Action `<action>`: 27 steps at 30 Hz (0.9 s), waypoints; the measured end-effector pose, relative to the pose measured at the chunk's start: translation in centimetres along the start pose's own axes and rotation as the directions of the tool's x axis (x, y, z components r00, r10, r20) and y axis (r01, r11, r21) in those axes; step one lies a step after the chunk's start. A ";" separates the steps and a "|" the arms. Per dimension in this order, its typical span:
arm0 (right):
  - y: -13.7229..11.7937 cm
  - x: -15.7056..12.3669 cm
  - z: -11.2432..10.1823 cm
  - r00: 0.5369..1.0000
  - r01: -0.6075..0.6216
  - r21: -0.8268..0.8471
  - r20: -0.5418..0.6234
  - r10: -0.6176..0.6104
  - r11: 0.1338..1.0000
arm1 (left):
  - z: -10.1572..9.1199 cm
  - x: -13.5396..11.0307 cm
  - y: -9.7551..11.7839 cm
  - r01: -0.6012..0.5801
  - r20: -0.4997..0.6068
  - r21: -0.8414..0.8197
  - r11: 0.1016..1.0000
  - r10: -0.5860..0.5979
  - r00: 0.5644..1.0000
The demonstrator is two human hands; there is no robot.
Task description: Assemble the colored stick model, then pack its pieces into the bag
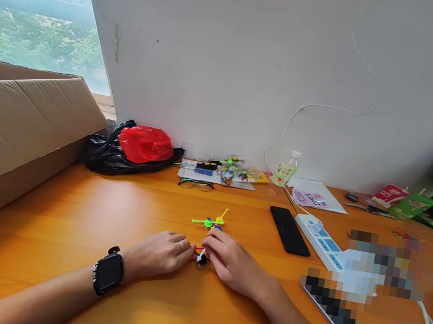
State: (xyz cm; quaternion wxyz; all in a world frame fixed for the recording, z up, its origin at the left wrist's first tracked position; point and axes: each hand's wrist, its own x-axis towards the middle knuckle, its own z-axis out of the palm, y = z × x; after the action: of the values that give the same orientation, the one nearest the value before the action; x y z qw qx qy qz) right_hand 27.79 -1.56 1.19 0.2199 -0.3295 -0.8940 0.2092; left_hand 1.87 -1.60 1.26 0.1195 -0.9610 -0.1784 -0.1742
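Observation:
A small plastic toy [202, 262] with a black body, a white arrow-shaped piece [200, 255] and a bit of red sits on the wooden table between my hands. My left hand [162, 253], with a watch and a ring, rests on the table, its fingertips closed at the toy's left edge. From the right, my right hand [230, 260] pinches at the white piece with bent fingers; its exact contact is partly hidden. Just beyond the fingers lie similar toy pieces in green [208, 222] and yellow [220, 220], with some blue beside them.
A cardboard box [28, 134] stands at left. Red [146, 144] and black bags, glasses [196, 185], a screwdriver, bagged toys and a bottle [285, 168] line the wall. At right are a black phone [289, 231], a power strip [319, 241], cables and a blurred device.

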 end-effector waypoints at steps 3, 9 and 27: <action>-0.6 0.0 -0.4 1.000 -0.009 0.014 -0.004 0.009 1.000 | -0.1 0.2 0.0 0.082 -0.014 -0.116 0.990 -0.085 0.996; -1.2 0.0 -0.7 1.000 -0.006 0.021 0.007 0.005 1.000 | 0.3 0.0 -0.6 0.266 0.039 -0.469 0.842 -0.281 0.959; -0.3 0.0 -0.8 0.998 -0.057 0.112 0.046 0.052 0.992 | 0.7 -0.2 -1.4 0.323 0.112 -0.623 0.713 -0.327 0.938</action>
State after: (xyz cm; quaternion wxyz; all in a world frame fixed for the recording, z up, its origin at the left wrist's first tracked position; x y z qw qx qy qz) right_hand 28.06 -1.55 2.05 0.2132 -0.3362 -0.8759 0.2725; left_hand 1.33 -0.17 0.74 -0.2423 -0.8975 -0.2749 -0.2452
